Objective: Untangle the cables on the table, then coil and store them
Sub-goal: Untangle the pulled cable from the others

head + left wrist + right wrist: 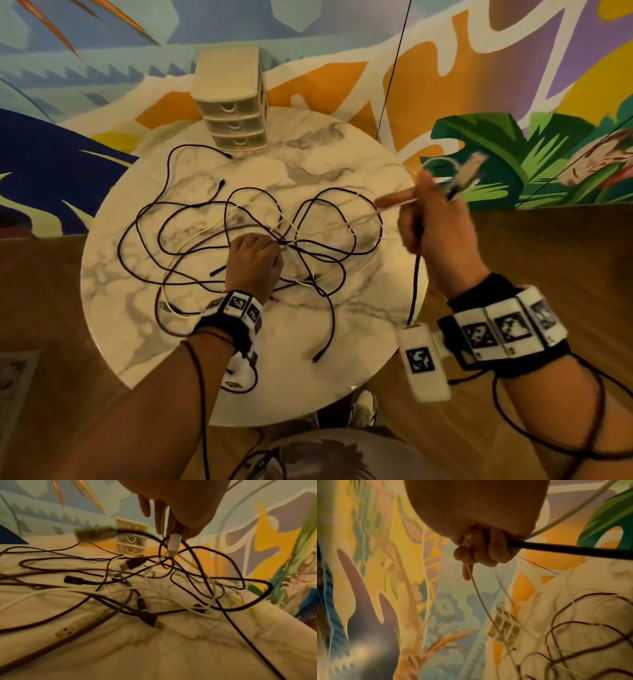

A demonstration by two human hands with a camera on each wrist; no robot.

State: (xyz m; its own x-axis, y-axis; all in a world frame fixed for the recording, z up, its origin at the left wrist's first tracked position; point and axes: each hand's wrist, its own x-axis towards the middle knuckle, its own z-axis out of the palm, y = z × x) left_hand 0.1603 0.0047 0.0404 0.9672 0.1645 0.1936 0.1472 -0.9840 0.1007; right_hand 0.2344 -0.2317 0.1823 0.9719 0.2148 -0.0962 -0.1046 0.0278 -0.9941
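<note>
Cables [239, 240]: dark and white, tangled in overlapping loops across the middle of the round marble surface [342, 161], several loose plug ends lying at the edges of the heap. Far left of the tangle: wide dark loops flat on the marble, one dark plug [221, 186] pointing toward the back. Back of the surface, left of centre: small cream drawer unit [233, 102], three drawers, all closed, standing apart from the heap.

Centre: left hand [255, 262] lowered onto the knot, fingers [162, 515] curled and pinching a white connector [174, 542] with its thin white lead, dark loops crossing just below the pinch. Below it, in the left wrist view: dark USB plug [154, 622] and a pale USB plug [68, 630] flat on the marble.

Right: right hand [435, 226] raised above the right edge of the surface, fingers [481, 551] closed in a fist round a thick dark cable [573, 549] and a thin white cable [481, 595]. White cable stretched from the fist back toward the knot; dark cable hanging from the fist down past the surface edge. Plug end above the fist blurred.
</note>
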